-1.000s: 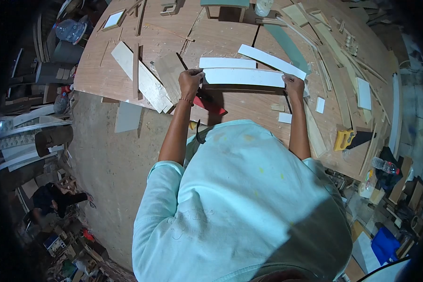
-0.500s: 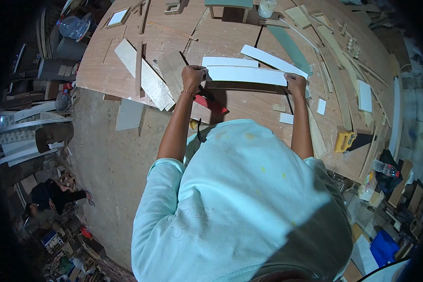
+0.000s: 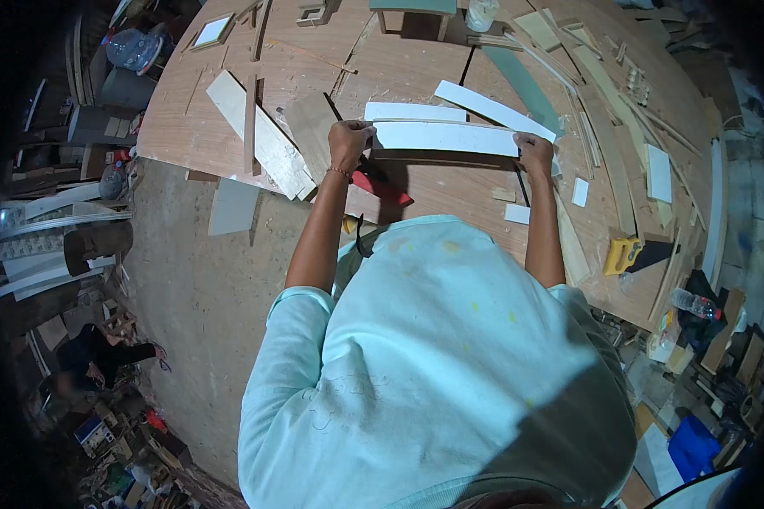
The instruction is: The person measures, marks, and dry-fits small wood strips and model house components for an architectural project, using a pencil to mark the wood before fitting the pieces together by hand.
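Gripped at both ends, the white strip (image 3: 446, 137) lies flat across the tabletop (image 3: 229, 59). At its left end the left hand (image 3: 349, 142) has its fingers curled over the strip, above a red tool (image 3: 380, 188). At the right end the right hand (image 3: 535, 153) clasps it likewise. Two more white strips (image 3: 416, 111) lie just beyond.
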Demonstrator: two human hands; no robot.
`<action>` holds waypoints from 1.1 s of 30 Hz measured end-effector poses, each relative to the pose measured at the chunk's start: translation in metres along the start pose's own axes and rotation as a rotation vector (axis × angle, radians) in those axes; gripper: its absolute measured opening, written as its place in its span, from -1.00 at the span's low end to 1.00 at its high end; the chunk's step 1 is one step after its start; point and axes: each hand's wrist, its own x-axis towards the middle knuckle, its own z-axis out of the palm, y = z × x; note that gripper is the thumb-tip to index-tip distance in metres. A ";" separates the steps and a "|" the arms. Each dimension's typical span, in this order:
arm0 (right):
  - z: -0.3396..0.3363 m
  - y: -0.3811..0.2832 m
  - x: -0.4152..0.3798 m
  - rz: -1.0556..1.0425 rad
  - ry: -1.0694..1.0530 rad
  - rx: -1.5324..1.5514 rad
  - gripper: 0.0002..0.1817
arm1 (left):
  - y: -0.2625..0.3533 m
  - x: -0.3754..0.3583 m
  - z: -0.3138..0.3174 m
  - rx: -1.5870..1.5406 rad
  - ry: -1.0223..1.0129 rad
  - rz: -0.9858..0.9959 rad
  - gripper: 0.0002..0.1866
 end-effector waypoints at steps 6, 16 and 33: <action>-0.002 -0.003 -0.003 0.040 -0.025 0.061 -0.75 | -0.022 0.009 0.000 -0.067 0.005 -0.016 -0.85; 0.019 -0.084 -0.066 -0.680 -0.129 -0.472 -0.27 | -0.034 -0.020 0.012 0.146 0.004 0.275 -0.59; 0.069 -0.070 -0.068 -1.031 -0.163 -0.387 -0.70 | -0.035 -0.025 0.028 0.413 0.220 0.469 -0.82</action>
